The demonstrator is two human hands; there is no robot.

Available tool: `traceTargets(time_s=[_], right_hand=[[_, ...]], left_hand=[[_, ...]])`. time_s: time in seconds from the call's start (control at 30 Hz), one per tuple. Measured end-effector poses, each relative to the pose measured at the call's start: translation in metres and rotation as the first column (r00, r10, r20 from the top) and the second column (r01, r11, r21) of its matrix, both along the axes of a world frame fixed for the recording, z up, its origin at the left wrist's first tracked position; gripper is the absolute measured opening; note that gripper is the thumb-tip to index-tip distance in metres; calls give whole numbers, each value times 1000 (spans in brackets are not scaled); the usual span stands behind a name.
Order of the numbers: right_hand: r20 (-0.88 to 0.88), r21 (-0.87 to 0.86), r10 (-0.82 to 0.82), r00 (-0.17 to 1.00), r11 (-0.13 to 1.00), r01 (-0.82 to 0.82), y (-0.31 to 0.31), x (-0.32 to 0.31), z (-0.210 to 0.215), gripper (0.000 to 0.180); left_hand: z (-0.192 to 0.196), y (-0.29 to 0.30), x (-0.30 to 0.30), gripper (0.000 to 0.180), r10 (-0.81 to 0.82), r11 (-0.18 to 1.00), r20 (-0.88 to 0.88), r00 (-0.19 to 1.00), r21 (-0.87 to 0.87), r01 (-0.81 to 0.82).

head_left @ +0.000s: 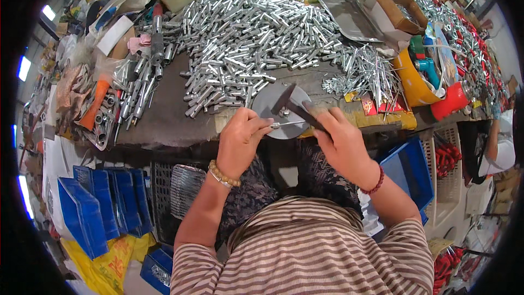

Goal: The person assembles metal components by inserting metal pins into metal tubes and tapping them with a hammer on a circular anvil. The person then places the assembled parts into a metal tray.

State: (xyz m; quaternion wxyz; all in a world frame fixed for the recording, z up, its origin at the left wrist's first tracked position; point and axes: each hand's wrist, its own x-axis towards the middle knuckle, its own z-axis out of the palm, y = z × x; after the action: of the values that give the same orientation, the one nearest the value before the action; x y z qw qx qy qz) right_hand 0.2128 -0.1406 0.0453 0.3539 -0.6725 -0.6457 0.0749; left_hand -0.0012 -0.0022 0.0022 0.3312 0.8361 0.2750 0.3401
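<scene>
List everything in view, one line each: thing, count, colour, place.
Metal tubes: large heap, silver, bench centre.
Thin pins: loose pile, silver, right of the heap.
Round metal block: one, grey, bench front edge.
Metal tray: one, silver, far right of the heap.
Blue bins: stack, lower left floor.
Hammer: one, dark, in right hand.
Thin rod: one, silver, in left hand.
Left hand: grip pinching the rod, beaded bracelet.
Right hand: grip on the hammer handle, red bracelet.
</scene>
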Motion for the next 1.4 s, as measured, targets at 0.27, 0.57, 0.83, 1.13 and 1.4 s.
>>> traceTargets(time_s=[0.27, 0.57, 0.83, 1.13, 1.4], right_hand=[[411, 41, 73, 909, 994, -98, 17, -10, -6, 21], [-274, -365, 44, 961, 920, -147, -8, -36, -14, 24], [-690, -381, -90, 718, 889, -255, -11, -59, -26, 22], [-649, -446, -13, 760, 816, -367, -15, -76, -44, 57], [-676, -510, -47, 735, 750, -421, -21, -70, -62, 54]], left_hand=[[-7, -3, -5, 19, 37, 999, -41, 998, 32, -36], [-21, -48, 0, 44, 311, 950, 206, 928, -64, -305], [-19, -65, -1, 59, 420, 586, 348, 838, -809, 43], [-41, -66, -70, 62, 529, 595, 284, 800, -796, -111], [-199, -100, -267, 46, 930, 138, -105, 352, -788, -600]])
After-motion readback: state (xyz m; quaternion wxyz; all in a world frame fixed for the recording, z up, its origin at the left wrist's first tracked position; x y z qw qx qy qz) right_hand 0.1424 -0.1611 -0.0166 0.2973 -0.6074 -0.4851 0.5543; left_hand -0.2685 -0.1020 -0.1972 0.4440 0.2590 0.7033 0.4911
